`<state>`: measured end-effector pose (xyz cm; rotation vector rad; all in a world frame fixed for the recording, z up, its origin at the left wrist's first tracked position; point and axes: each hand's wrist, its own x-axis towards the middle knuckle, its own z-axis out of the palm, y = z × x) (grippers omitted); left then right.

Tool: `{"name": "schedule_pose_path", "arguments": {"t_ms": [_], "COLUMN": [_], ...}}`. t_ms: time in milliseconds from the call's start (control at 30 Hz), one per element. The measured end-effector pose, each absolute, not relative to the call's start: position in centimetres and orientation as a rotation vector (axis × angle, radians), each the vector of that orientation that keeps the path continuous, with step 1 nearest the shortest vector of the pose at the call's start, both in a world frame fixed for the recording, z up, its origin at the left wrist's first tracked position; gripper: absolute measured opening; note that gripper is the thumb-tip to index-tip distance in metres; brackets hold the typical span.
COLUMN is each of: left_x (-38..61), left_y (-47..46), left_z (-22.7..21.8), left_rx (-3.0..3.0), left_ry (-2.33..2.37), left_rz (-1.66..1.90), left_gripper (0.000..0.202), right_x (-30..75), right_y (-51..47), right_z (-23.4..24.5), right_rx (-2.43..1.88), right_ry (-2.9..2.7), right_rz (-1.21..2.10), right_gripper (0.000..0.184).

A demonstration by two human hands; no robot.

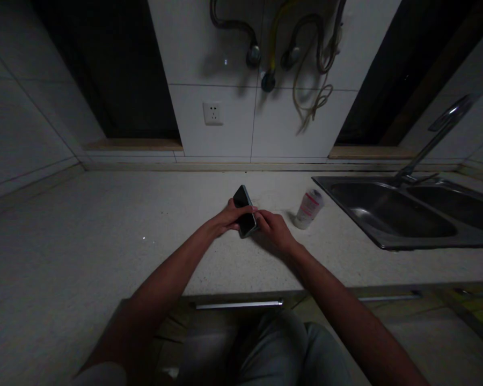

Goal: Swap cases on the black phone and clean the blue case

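Note:
A dark smartphone (244, 210) is held just above the pale countertop (104, 241), its screen facing up and its far end tilted away from me. My left hand (227, 219) wraps round its left side with the thumb on the screen. My right hand (274, 227) pinches its right lower edge with closed fingers. Both forearms reach in from the bottom of the view.
A small white bottle with a red label (308, 208) stands just right of my hands. A steel double sink (406, 214) with a tap (434, 136) fills the right. A wall socket (213, 113) and hanging hoses (306, 59) are on the tiled back wall. A drawer handle (238, 305) lies below the counter edge.

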<state>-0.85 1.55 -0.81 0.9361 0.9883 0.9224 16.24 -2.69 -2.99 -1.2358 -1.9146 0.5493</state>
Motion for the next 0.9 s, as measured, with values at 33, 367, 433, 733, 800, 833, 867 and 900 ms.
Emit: {"name": "schedule_pose_path", "arguments": {"t_ms": [33,367,433,733,800,833,867,900], "left_x": [-1.0,-2.2,-2.0,0.4,0.2,0.1,-0.1,-0.2], "left_y": [1.6,2.2,2.1,2.2,2.3,2.3,2.3,2.2], "left_z": [-0.8,-0.8,-0.7,-1.4,-1.4,-1.3,-1.2,-1.0], "left_rx": [0.983,1.116,1.067,0.659,0.597,0.582,0.576,0.576], "left_ry": [0.997,0.853,0.796,0.742,0.732,0.723,0.709,0.694], "left_rz": [0.894,0.724,0.722,0.829,0.833,0.824,0.809,0.798], "left_gripper": [0.067,0.068,0.062,0.011,0.011,0.012,0.014,0.015], "right_x": [16.2,16.4,16.4,16.2,16.1,16.1,16.1,16.1], "right_y": [-2.7,-2.9,-3.1,-3.8,-3.7,-3.7,-3.6,-3.6], "right_z": [-3.0,-2.4,-2.2,-2.1,-2.2,-2.2,-2.3,-2.3], "right_rx": [-1.225,-1.213,-1.229,-1.196,-1.225,-1.24,-1.251,-1.259], "right_ry": [-1.931,-2.04,-2.038,-2.017,-2.043,-2.05,-2.06,-2.075], "right_rz": [0.535,0.456,0.44,0.492,0.446,0.42,0.399,0.379], "right_gripper": [0.038,0.033,0.032,0.044,0.044,0.042,0.04,0.039]}}
